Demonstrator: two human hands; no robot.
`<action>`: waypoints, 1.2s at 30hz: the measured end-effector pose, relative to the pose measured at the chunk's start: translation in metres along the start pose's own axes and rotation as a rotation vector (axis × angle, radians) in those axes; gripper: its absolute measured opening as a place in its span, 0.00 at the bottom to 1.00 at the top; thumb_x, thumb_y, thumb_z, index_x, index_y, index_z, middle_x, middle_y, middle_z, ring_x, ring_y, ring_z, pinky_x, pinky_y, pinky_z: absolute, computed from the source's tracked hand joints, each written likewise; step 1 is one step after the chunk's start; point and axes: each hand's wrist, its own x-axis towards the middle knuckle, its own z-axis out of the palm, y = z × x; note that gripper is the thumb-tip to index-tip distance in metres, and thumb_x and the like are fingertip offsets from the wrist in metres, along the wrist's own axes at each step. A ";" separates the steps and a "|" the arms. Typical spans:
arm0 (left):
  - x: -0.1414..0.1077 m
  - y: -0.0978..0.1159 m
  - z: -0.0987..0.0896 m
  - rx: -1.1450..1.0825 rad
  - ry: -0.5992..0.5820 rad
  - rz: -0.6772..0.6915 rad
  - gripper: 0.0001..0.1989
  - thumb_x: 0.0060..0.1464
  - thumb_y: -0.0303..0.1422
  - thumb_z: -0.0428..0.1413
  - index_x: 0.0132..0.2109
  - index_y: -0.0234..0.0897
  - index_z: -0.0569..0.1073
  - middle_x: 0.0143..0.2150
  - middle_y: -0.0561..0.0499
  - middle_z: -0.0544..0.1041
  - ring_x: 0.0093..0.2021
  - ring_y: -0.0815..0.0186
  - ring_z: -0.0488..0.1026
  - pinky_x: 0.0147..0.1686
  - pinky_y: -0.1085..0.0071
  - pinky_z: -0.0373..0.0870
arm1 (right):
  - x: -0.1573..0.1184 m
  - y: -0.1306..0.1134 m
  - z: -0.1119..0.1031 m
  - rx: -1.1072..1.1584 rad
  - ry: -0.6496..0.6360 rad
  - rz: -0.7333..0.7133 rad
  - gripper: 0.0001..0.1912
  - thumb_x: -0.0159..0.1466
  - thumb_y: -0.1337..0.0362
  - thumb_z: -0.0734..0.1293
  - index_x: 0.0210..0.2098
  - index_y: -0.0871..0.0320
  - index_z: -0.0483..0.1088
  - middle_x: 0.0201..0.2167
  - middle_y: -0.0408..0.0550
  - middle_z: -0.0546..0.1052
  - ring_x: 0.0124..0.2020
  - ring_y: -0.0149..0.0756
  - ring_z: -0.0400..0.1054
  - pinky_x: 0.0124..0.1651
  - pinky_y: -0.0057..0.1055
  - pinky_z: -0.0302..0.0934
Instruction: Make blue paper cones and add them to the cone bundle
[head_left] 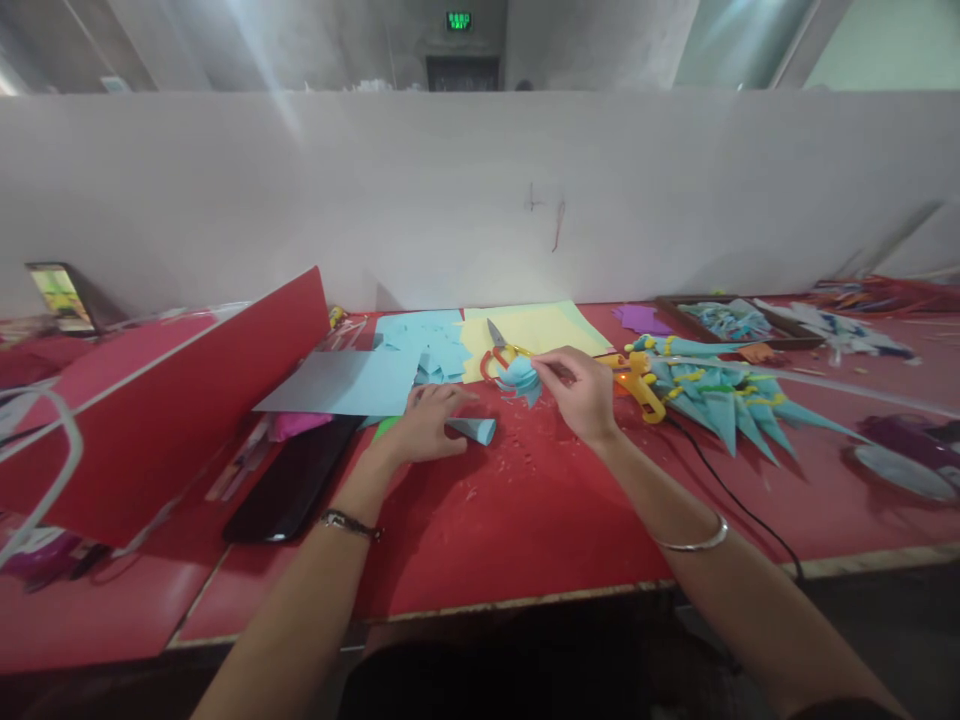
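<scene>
My right hand [583, 392] is closed in a pinch at the edge of a curled blue paper piece [519, 376] with pointed, fringed ends. Behind that piece lie scissors [495, 334], their orange-red handle partly covered by it. To the left, my left hand [429, 425] has its fingers apart, low over the red table, with a small rolled blue paper cone [480, 431] beside its thumb. A yellow hot glue gun [643, 388] rests just right of my right hand. Blue paper cones with yellow trim [727, 400] are heaped beyond it.
Blue sheets [337, 382] and a pale yellow sheet [555, 318] lie toward the white partition [480, 200]. A black phone [289, 485] sits left, below a standing red board [187, 400]. At the back right is a tray of paper scraps [731, 320]. The glue gun's cord [731, 492] runs over the front edge.
</scene>
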 end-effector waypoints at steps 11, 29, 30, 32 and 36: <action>0.005 0.027 -0.002 -0.307 0.322 0.197 0.41 0.41 0.41 0.58 0.59 0.39 0.46 0.57 0.40 0.58 0.55 0.55 0.57 0.52 0.59 0.57 | -0.014 -0.023 0.017 0.026 -0.151 -0.178 0.08 0.60 0.63 0.59 0.30 0.54 0.69 0.28 0.45 0.74 0.33 0.33 0.68 0.37 0.31 0.62; 0.000 0.037 0.000 -0.807 0.036 0.079 0.20 0.46 0.39 0.54 0.46 0.36 0.65 0.38 0.48 0.73 0.31 0.66 0.71 0.29 0.72 0.68 | -0.019 -0.026 0.020 0.037 -0.157 -0.231 0.07 0.61 0.64 0.59 0.29 0.55 0.66 0.26 0.44 0.72 0.32 0.32 0.66 0.37 0.29 0.60; 0.001 0.038 0.000 -0.842 0.021 0.067 0.19 0.46 0.38 0.54 0.46 0.35 0.65 0.36 0.49 0.73 0.28 0.68 0.70 0.27 0.73 0.68 | -0.019 -0.026 0.020 0.036 -0.158 -0.227 0.07 0.61 0.64 0.59 0.29 0.55 0.66 0.26 0.44 0.72 0.32 0.32 0.66 0.37 0.29 0.60; 0.001 0.039 0.000 -0.900 -0.010 0.044 0.17 0.48 0.38 0.53 0.44 0.34 0.65 0.31 0.51 0.72 0.25 0.71 0.69 0.25 0.74 0.67 | -0.019 -0.026 0.020 0.039 -0.157 -0.218 0.07 0.61 0.64 0.59 0.28 0.56 0.66 0.26 0.44 0.72 0.32 0.31 0.66 0.36 0.28 0.60; 0.002 0.041 -0.003 -0.943 -0.041 0.044 0.13 0.49 0.36 0.53 0.41 0.33 0.65 0.27 0.53 0.69 0.24 0.72 0.68 0.25 0.75 0.67 | -0.018 -0.025 0.019 0.069 -0.180 -0.171 0.08 0.61 0.63 0.59 0.27 0.57 0.65 0.25 0.44 0.70 0.29 0.30 0.64 0.31 0.26 0.59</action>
